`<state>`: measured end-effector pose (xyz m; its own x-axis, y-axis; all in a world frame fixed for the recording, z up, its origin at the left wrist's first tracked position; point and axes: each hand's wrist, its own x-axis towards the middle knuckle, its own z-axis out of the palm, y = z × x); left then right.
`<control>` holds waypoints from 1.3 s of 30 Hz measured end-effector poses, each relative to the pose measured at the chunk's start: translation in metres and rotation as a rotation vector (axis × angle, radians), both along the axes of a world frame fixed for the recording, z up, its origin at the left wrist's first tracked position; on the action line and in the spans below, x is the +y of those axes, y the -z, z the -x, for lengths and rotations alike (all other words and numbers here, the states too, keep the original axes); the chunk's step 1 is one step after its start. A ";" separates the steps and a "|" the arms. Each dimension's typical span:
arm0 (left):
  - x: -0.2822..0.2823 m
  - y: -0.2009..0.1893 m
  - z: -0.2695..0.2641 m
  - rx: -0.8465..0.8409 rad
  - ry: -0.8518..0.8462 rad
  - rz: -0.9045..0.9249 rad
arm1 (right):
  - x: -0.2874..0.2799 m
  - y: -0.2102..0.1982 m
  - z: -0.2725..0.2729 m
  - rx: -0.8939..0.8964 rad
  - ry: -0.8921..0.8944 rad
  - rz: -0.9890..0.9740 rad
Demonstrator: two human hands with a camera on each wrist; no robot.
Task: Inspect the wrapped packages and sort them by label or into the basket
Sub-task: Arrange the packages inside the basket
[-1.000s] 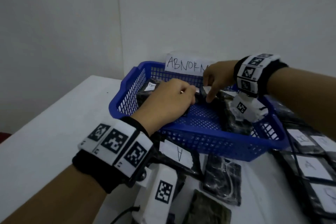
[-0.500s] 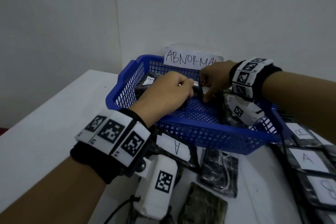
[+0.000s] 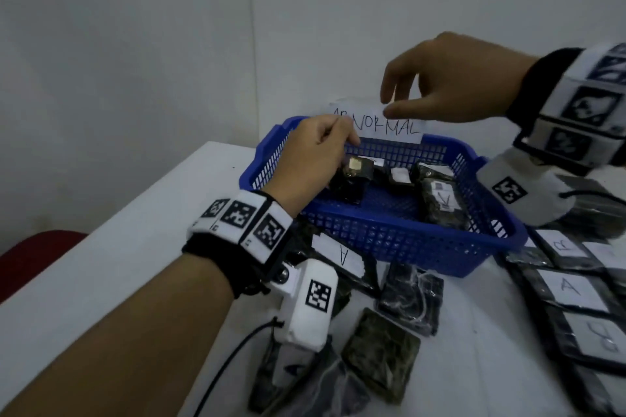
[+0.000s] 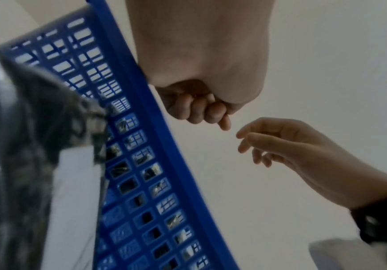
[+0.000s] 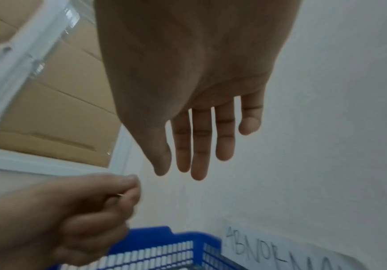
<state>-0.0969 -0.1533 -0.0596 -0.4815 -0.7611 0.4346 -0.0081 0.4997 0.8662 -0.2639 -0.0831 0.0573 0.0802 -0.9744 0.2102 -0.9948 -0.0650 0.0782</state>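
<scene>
The blue basket (image 3: 406, 264) with its "ABNORMAL" paper sign (image 3: 396, 127) holds several black wrapped packages, one (image 3: 352, 179) at the left and one (image 3: 440, 205) at the right. My left hand (image 3: 338, 142) hovers over the basket's left side with fingers curled and nothing in them; the left wrist view shows the same empty fist (image 4: 201, 111). My right hand (image 3: 393, 105) hangs higher, above the sign, with fingers relaxed and empty; its straight fingers (image 5: 194, 155) show in the right wrist view.
In front of the basket lie a package labelled A (image 3: 342, 256) and unlabelled black packages (image 3: 411, 298), (image 3: 381, 352). Rows of labelled packages (image 3: 572, 288) fill the table's right side. White walls stand close behind. A red seat (image 3: 30, 257) shows at the left.
Both hands have come up out of the basket. The right hand rose higher and to the right, and the package they were touching lies in the basket.
</scene>
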 end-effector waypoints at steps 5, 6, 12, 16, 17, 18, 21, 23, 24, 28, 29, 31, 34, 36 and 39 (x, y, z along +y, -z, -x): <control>0.021 -0.032 -0.043 0.054 -0.034 -0.032 | 0.056 0.002 -0.053 -0.073 -0.134 -0.033; 0.027 -0.037 -0.057 0.041 -0.044 -0.043 | 0.065 0.007 -0.064 -0.097 -0.164 -0.056; 0.075 -0.037 -0.163 -0.548 -0.064 -0.004 | 0.098 0.054 -0.144 -0.174 -0.363 -0.249; 0.109 -0.022 -0.219 -1.038 -0.019 -0.138 | 0.102 0.091 -0.189 -0.184 -0.414 -0.418; 0.117 -0.017 -0.229 -1.123 0.002 -0.216 | 0.101 0.100 -0.199 -0.180 -0.416 -0.457; 0.123 -0.010 -0.235 -1.192 0.027 -0.284 | 0.100 0.108 -0.205 -0.174 -0.411 -0.494; 0.134 0.007 -0.245 -1.340 0.086 -0.300 | 0.098 0.125 -0.217 -0.183 -0.405 -0.560; 0.132 0.013 -0.247 -1.281 0.105 -0.269 | 0.096 0.130 -0.218 -0.192 -0.415 -0.563; 0.130 0.012 -0.246 -1.218 0.101 -0.247 | 0.096 0.131 -0.216 -0.217 -0.415 -0.549; 0.123 -0.007 -0.236 -0.829 -0.001 -0.153 | 0.104 0.123 -0.190 -0.510 -0.380 -0.411; 0.121 -0.013 -0.230 -0.714 -0.003 -0.158 | 0.109 0.117 -0.178 -0.588 -0.379 -0.342; 0.118 -0.022 -0.214 -0.527 0.018 -0.196 | 0.121 0.107 -0.158 -0.708 -0.398 -0.219; 0.112 -0.033 -0.170 -0.364 0.097 -0.240 | 0.143 0.093 -0.125 -0.807 -0.382 -0.060; 0.112 -0.040 -0.137 -0.298 0.141 -0.252 | 0.152 0.091 -0.104 -0.894 -0.317 0.045; 0.117 -0.054 -0.081 -0.249 0.228 -0.232 | 0.166 0.087 -0.067 -0.978 -0.211 0.151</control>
